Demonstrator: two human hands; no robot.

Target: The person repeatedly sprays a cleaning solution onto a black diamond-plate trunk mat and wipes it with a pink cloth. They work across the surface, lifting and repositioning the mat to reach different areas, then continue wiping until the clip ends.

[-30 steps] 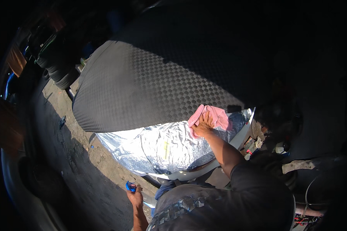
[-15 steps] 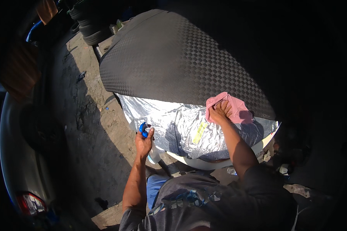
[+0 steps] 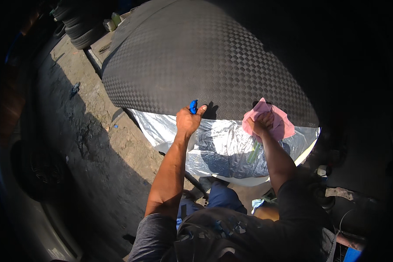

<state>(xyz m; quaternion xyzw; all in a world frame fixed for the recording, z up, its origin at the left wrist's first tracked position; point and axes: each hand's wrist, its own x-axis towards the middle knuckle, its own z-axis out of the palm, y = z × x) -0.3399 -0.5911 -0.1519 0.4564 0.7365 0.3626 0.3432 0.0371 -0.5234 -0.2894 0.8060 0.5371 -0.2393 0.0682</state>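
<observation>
My left hand (image 3: 188,122) is closed around a spray bottle with a blue trigger head (image 3: 193,107), over the near edge of a black checker-textured mat (image 3: 170,65). Most of the bottle's body is hidden behind the hand and forearm. Under my right hand (image 3: 265,123) lies a bunched pink cloth (image 3: 284,126), which the fingers grip against the mat's near edge. The mat overlaps a crinkled silver foil sheet (image 3: 222,139), whose near part shows between my arms.
Stacked tires (image 3: 81,32) stand at the far left beyond the mat. Cracked concrete ground (image 3: 100,144) runs along the left, part sunlit, part shaded. A car (image 3: 43,209) is parked at the left rim. Deep shadow hides the far right.
My left hand has carried the spray bottle forward and right, from beside the foil to the mat's near edge. My right hand and the pink cloth have shifted slightly right in view.
</observation>
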